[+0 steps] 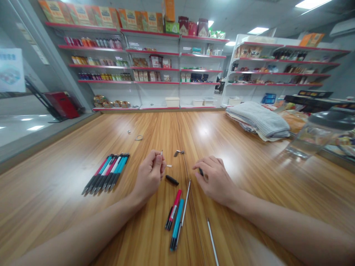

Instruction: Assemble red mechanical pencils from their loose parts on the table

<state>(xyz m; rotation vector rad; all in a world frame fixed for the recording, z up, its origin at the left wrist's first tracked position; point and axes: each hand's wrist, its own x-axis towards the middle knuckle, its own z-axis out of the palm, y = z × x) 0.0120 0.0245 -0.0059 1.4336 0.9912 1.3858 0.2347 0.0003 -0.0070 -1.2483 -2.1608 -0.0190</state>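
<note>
My left hand (151,171) is closed, with the narrow, dark-pointed end of a pen refill (161,152) sticking up past the thumb; the rest of it is hidden. Opposite, my right hand (215,177) curls its fingers around a small black pen grip (201,171), just above the table. Between the hands lie another black pen grip (172,180), a little white piece (169,166) and some small metal pen parts (179,152). Nearer me rest a pink pen barrel (175,207), a blue pen barrel (177,221), a slim refill (186,201) and a second refill (212,240).
Several pens (107,173) lie in a row on the left of the wooden table (69,155). Farther back are a small ring (139,137) and a tiny metal bit (129,132). Folded cloths (257,118) and a clear bottle (310,136) stand right; stocked shelves (155,68) rise behind.
</note>
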